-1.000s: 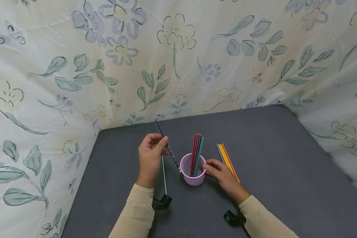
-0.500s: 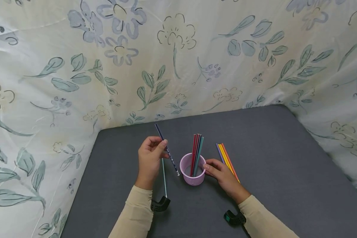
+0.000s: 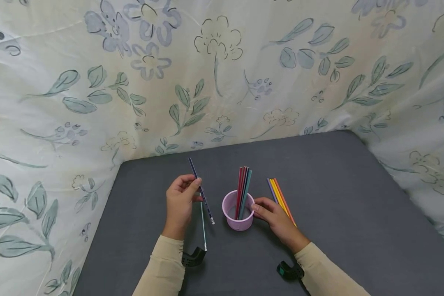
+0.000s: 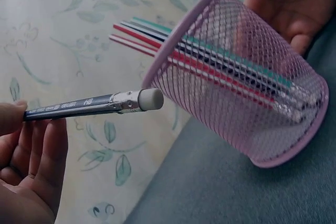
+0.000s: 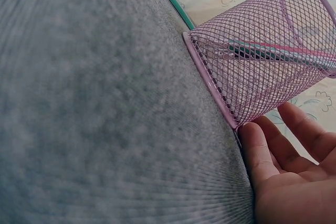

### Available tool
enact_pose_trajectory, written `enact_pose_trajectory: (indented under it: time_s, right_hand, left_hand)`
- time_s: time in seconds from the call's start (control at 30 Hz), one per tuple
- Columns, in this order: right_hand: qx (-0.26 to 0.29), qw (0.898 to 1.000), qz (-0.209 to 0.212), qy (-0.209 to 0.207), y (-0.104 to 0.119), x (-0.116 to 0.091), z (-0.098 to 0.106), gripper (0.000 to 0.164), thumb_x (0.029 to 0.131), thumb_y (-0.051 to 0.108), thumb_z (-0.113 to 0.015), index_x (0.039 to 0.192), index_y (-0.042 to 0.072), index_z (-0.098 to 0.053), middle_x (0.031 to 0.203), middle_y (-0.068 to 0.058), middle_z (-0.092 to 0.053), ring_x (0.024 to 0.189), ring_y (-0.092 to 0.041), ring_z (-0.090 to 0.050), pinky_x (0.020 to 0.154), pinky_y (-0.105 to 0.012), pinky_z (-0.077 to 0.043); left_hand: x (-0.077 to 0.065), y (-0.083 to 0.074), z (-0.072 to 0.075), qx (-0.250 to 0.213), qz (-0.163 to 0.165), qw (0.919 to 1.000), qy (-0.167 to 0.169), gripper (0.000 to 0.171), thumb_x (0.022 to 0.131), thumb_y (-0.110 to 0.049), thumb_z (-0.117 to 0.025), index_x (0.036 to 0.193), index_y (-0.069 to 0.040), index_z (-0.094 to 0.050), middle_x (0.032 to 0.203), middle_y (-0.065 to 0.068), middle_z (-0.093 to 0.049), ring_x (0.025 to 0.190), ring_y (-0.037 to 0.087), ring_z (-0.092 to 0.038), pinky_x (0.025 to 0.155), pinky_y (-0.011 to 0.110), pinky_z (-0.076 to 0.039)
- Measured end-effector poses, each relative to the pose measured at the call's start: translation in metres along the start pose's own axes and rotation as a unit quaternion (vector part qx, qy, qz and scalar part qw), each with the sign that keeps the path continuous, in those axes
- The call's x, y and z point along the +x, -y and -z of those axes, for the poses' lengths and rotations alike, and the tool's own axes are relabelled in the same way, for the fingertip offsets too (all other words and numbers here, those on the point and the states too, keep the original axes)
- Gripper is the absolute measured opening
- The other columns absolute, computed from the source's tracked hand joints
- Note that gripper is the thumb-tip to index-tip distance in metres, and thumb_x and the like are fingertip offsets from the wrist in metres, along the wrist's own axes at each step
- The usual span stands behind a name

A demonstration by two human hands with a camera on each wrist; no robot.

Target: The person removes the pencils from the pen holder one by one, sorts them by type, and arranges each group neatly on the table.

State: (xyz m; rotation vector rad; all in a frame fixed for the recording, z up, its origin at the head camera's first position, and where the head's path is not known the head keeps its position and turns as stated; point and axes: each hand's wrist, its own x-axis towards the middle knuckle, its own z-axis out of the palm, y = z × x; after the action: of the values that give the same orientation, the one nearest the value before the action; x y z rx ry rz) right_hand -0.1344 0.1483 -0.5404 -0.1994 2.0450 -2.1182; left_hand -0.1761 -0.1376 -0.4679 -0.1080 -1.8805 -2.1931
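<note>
My left hand (image 3: pixel 179 201) pinches a dark blue pencil (image 3: pixel 206 205) between thumb and fingers, its white eraser end pointing down toward the right. That eraser (image 4: pixel 151 99) shows close up in the left wrist view, apart from the pink mesh pencil cup (image 3: pixel 239 225). Several red, dark and green pencils (image 3: pixel 244 189) stand in the cup, leaning against its far side. On the cup's right, my right hand (image 3: pixel 279 222) rests its thumb and fingers against the mesh wall. In the right wrist view, the thumb (image 5: pixel 257 148) touches near the cup's base.
A green pencil (image 3: pixel 203 224) lies on the grey tabletop (image 3: pixel 340 205) beneath my left hand. Purple, yellow and orange pencils (image 3: pixel 278 193) lie together beyond my right hand, partly hidden by it. Floral cloth (image 3: pixel 222 82) hangs behind and at both sides of the table.
My left hand has drawn the dark blue pencil leftward and slightly down, away from the cup's rim. My right hand and the cup stay in place.
</note>
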Motion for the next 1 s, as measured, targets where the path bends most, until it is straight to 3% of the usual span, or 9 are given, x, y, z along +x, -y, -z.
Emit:
enact_pose_trajectory:
  time_s: [0.47,0.8,1.0]
  right_hand:
    - [0.006,1.000,-0.005,0.000,0.001,0.002,0.001,0.039,0.111,0.020,-0.063,0.136,-0.011,-0.063,0.132,-0.024,-0.066,0.123,-0.037,-0.065,0.104,-0.032,-0.053]
    - [-0.004,1.000,-0.004,-0.005,0.001,0.001,0.000,0.038,0.111,0.020,-0.063,0.135,-0.010,-0.064,0.131,-0.022,-0.067,0.120,-0.030,-0.066,0.102,-0.031,-0.054]
    - [0.002,1.000,-0.001,-0.006,0.000,0.002,0.000,0.039,0.111,0.019,-0.063,0.135,-0.011,-0.064,0.131,-0.023,-0.067,0.122,-0.034,-0.065,0.103,-0.032,-0.054]
  left_hand:
    - [-0.002,0.013,0.016,0.011,0.061,0.9978,-0.023,0.019,0.101,-0.001,-0.078,0.114,0.009,-0.069,0.097,0.015,-0.068,0.079,0.020,-0.066,0.057,0.031,-0.060]
    - [-0.005,0.028,0.036,0.022,0.111,0.9925,-0.046,0.018,0.101,0.001,-0.077,0.116,0.009,-0.070,0.097,0.015,-0.074,0.075,0.021,-0.072,0.056,0.030,-0.059]
    - [-0.008,0.035,0.047,0.053,0.133,0.9890,-0.036,0.021,0.102,0.000,-0.075,0.120,0.010,-0.070,0.103,0.021,-0.076,0.077,0.022,-0.073,0.057,0.030,-0.060]
